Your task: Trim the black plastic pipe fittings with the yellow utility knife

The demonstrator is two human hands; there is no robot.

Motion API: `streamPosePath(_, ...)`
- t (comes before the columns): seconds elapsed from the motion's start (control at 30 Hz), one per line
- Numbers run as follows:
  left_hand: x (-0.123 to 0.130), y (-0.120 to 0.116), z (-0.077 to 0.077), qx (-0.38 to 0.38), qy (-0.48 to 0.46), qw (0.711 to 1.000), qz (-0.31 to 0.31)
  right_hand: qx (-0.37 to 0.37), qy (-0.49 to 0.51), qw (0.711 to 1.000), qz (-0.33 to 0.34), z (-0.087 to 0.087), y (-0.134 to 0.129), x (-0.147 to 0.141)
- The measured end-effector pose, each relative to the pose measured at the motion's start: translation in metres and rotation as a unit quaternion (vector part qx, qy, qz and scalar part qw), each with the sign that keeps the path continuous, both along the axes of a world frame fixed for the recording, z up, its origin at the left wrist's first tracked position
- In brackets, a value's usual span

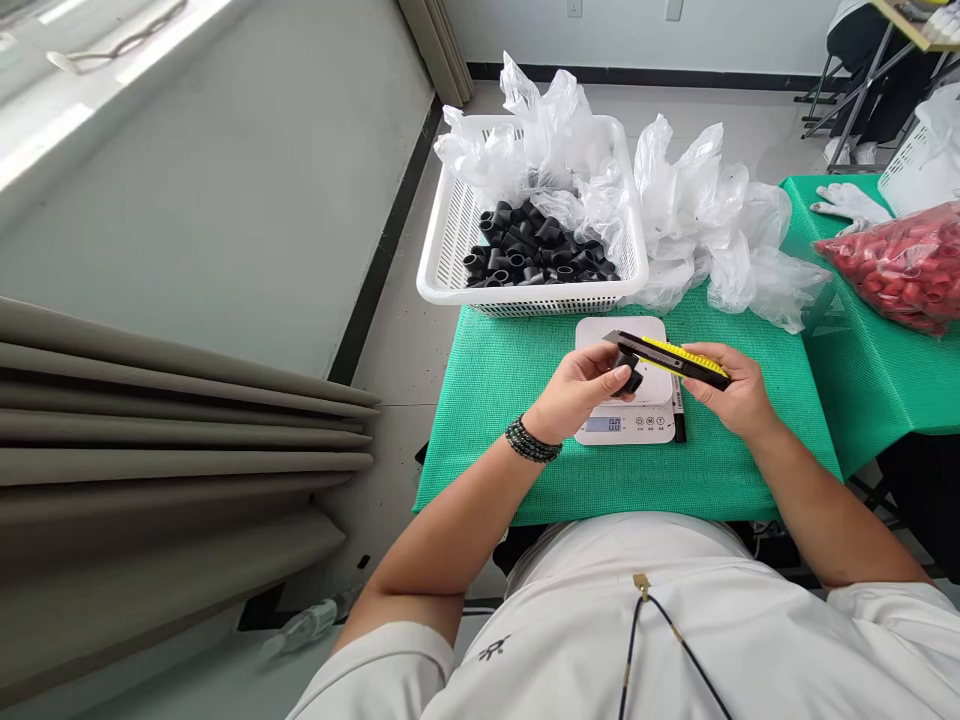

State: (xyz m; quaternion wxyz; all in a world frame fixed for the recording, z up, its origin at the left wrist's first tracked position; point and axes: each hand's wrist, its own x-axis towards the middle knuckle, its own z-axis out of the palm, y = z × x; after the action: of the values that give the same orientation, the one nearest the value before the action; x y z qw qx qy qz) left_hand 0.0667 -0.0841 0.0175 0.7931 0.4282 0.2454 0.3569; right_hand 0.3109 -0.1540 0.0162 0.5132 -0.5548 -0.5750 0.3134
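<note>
My left hand (589, 385) is closed around a black pipe fitting (628, 376), which looks like a tee. In my right hand (731, 385) is a yellow and black utility knife (679, 360), its blade out and lying over the top of the fitting. Both hands are above a white digital scale (589, 338) whose display reads 0.0. Beside the scale's right edge lies a black marker (679, 425), partly hidden by the right hand and knife. Many more black fittings (525, 245) are heaped in a white plastic basket (442, 270) beyond the scale.
Clear plastic bags (551, 140) fill the back of the basket, and more crumpled bags (720, 220) lie right of it. A bag of red fittings (900, 265) and a white glove (851, 203) are on the green-covered table (487, 440) surface further right. A person sits at the far right.
</note>
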Motion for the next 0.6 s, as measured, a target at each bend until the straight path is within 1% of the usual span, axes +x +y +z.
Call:
streamPosePath(0.17, 0.0009, -0.0014, -0.0018, 0.002, -0.005, 1.0, -0.009, -0.013, 0.012, 1.0, 0.017, -0.001, -0.0004, 0.0017)
streamPosePath(0.37, -0.0001, -0.0007, -0.0018, 0.016, -0.006, 1.0, -0.013, -0.011, 0.022, 0.999, 0.025, -0.0021, -0.0007, 0.0029)
streamPosePath(0.5, 0.0006, -0.0012, -0.0025, 0.015, -0.004, 1.0, 0.002, -0.009, 0.027, 0.999, 0.018, 0.0003, -0.0007, 0.0008)
streamPosePath(0.6, 0.0011, -0.0012, -0.0022, 0.01, -0.004, 1.0, 0.024, -0.021, 0.035, 0.999, 0.007, 0.0025, -0.0009, -0.0001)
